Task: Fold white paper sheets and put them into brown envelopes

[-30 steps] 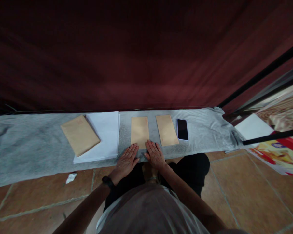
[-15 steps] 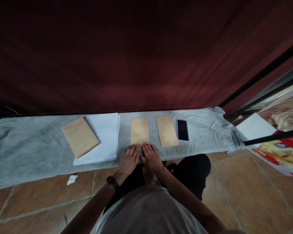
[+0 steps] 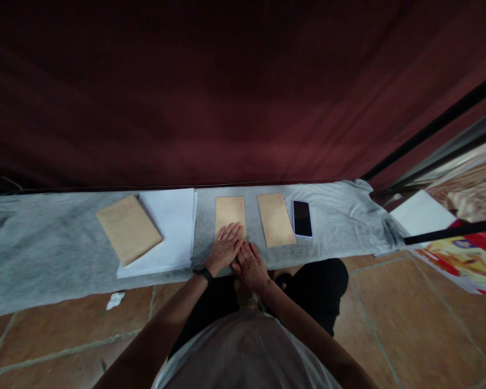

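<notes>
A dark red cloth wall [image 3: 227,119] rises behind the far edge of a long gray cloth [image 3: 56,243]; near the left end, a thick brown packet [image 3: 129,229] lies partly on white paper [image 3: 178,227]; toward the right end, another brown envelope [image 3: 275,219] lies a bit slanted, with a phone [image 3: 302,219] just beside it; a white scrap [image 3: 115,300] is on the floor below the near edge.

The middle envelope [image 3: 229,209] lies at the middle of the gray cloth; the left hand [image 3: 225,247] is flat on its near part and hides some of it; the right hand [image 3: 252,269] is flat by its near right corner; both hands have straight fingers and grip nothing.

Half a second ago the hands were side by side at the envelope's near end; now the left one is farther up it; what is inside the envelopes cannot be seen.
</notes>
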Motion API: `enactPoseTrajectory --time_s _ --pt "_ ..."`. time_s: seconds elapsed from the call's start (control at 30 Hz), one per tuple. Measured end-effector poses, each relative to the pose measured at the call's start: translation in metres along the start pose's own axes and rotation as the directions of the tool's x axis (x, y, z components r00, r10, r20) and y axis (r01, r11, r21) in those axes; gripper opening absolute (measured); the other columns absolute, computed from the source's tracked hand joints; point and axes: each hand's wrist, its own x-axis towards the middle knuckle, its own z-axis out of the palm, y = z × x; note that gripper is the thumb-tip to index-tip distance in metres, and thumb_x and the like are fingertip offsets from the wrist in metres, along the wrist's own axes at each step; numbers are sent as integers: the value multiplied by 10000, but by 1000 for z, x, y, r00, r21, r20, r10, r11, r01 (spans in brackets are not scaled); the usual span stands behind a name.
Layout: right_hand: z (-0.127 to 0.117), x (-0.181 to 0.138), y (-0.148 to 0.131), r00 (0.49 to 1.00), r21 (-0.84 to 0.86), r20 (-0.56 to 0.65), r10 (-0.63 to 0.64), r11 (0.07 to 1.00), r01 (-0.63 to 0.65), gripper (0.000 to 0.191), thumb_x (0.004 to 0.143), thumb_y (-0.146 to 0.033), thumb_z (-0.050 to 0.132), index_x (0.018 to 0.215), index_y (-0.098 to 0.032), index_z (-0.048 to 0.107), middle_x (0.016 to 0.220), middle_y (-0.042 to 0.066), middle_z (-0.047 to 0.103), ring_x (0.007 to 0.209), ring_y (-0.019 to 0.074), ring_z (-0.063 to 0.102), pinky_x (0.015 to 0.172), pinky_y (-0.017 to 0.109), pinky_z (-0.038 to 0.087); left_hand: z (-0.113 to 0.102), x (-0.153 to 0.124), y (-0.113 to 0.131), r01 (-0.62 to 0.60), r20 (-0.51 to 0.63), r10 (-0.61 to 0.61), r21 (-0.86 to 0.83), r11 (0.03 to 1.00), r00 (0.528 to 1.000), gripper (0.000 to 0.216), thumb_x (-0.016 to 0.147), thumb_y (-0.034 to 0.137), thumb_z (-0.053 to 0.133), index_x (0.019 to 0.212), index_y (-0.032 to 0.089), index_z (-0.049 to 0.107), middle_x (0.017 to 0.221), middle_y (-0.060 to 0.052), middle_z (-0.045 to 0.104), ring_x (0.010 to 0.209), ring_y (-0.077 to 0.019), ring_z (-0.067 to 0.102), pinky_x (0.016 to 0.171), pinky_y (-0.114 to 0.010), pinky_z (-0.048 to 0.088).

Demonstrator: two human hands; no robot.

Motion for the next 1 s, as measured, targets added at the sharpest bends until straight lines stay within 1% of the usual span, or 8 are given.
enactPoseTrajectory --time_s 0.17,0.3,0.47,0.63,0.77,0.87,0.93,1.0 --pt "-2 2 1 1000 -15 -13 -14 1000 14 555 1040 -422 502 1458 -56 509 1502 181 547 1474 258 408 1269 461 240 -3 14 6 18 34 -19 15 1000 999 584 1063 371 211 1591 142 310 1672 -70 311 1569 -210 203 1288 -462 180" --pt "0 -1 0 999 -24 -32 -1 1000 0 559 1042 -408 497 1485 -68 482 1513 181 535 1479 251 401 1270 460 237 -1 13 9 37 0 -37 41 998 999 618 1059 428 232 1589 120 311 1667 -96 317 1571 -217 196 1292 -448 172" --pt "6 -6 -3 993 -31 -90 79 996 -82 564 1050 -375 473 1529 -79 426 1520 166 532 1474 263 408 1254 485 266 3 4 8 75 -65 -70 75 994 995 651 1053 448 266 1588 79 297 1663 -138 307 1572 -235 191 1288 -449 191" --pt "2 -7 0 987 -17 -97 127 991 -129 553 1067 -332 412 1565 -93 371 1573 148 470 1494 256 377 1250 478 263 8 -8 2 125 -108 -114 100 987 988 628 1044 378 284 1573 41 317 1655 -168 306 1567 -256 206 1283 -460 200" --pt "-5 -3 5 985 22 -91 144 990 -143 526 1064 -304 407 1544 -87 413 1557 156 489 1490 251 387 1243 477 275 14 -16 -3 180 -151 -165 95 979 975 617 1033 335 282 1582 55 302 1648 -166 319 1561 -255 226 1274 -476 222" --pt "-5 9 5 981 45 -87 172 985 -169 514 1067 -322 405 1514 -76 462 1531 164 519 1469 257 423 1234 470 296 16 -20 -6 192 -160 -175 101 976 972 610 1027 306 276 1585 61 297 1649 -167 316 1562 -258 222 1271 -488 226" --pt "-2 21 3 981 55 -81 177 983 -173 513 1071 -344 394 1520 -105 466 1528 147 526 1457 252 441 1233 463 303 15 -21 -6 184 -141 -168 108 977 976 607 1014 256 276 1584 48 294 1655 -172 302 1567 -256 202 1271 -483 229" --pt "3 34 0 986 61 -69 154 987 -150 520 1074 -362 388 1542 -143 439 1534 125 524 1456 239 445 1236 460 297 13 -22 -7 170 -113 -157 113 979 981 617 991 204 288 1587 46 282 1664 -166 286 1571 -250 180 1272 -471 233"
